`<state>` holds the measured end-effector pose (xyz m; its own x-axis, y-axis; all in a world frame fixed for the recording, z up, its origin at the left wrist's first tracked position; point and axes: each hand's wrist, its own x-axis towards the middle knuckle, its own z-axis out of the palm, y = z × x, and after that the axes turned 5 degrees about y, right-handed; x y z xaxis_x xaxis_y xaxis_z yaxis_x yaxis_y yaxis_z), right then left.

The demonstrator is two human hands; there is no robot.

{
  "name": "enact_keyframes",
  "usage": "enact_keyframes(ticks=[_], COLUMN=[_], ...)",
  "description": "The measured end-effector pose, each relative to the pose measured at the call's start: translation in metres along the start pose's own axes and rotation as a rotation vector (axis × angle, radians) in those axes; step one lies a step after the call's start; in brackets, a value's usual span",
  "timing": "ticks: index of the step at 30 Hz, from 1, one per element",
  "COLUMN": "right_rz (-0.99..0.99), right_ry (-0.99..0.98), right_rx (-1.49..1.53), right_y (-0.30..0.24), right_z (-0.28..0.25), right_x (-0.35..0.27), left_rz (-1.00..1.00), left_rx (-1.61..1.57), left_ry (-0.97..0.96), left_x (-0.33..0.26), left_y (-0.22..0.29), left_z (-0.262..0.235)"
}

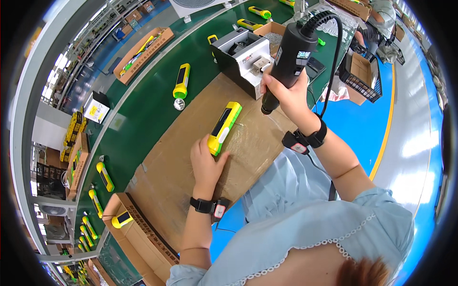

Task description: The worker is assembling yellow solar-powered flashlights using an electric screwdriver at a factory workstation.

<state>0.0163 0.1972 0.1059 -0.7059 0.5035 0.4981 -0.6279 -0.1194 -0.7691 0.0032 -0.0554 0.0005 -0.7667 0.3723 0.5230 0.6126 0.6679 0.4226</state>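
Note:
A yellow-and-green flashlight [225, 126] with a dark panel along its body lies on the brown cardboard sheet [186, 131]. My left hand [208, 163] is at its near end, with thumb and forefinger on either side of it. In my right hand [290, 93] is a black electric screwdriver [292, 52], its fingers wrapped round the lower body. The tool's tip points down, right of the flashlight and apart from it. A coiled black cord [324, 18] runs from the tool's top.
A black-and-white box-shaped device [243, 55] stands beyond the cardboard. Another flashlight [181, 81] lies on the green bench [157, 102], and several more line its far left side. An open carton [143, 238] is at near left; a black crate [360, 71] stands at right.

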Motion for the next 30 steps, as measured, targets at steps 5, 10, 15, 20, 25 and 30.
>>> enact_keyframes(ticks=[5,10,15,20,25,30], right_rz=[-0.004,-0.021,-0.031,-0.006,0.033,-0.021], right_ry=[-0.006,-0.008,-0.044,-0.063,-0.086,-0.072], right_rx=[0.014,0.0,-0.031,-0.066,0.018,0.015], right_y=[0.011,0.006,-0.009,-0.019,-0.009,-0.007], right_z=[0.014,0.011,0.006,0.001,-0.005,0.001], right_x=[0.0,-0.014,-0.036,-0.051,-0.052,-0.051], left_rz=[0.022,0.135,0.116,0.16,0.174,0.169], left_rx=[-0.118,-0.156,-0.138,-0.078,-0.042,-0.049], left_ry=[-0.057,-0.178,-0.144,-0.101,-0.087,-0.067], left_x=[-0.002,0.002,-0.001,-0.003,-0.004,-0.004], left_y=[-0.018,-0.001,0.003,0.005,0.008,0.008], left_z=[-0.009,-0.022,-0.02,-0.015,-0.015,-0.014])
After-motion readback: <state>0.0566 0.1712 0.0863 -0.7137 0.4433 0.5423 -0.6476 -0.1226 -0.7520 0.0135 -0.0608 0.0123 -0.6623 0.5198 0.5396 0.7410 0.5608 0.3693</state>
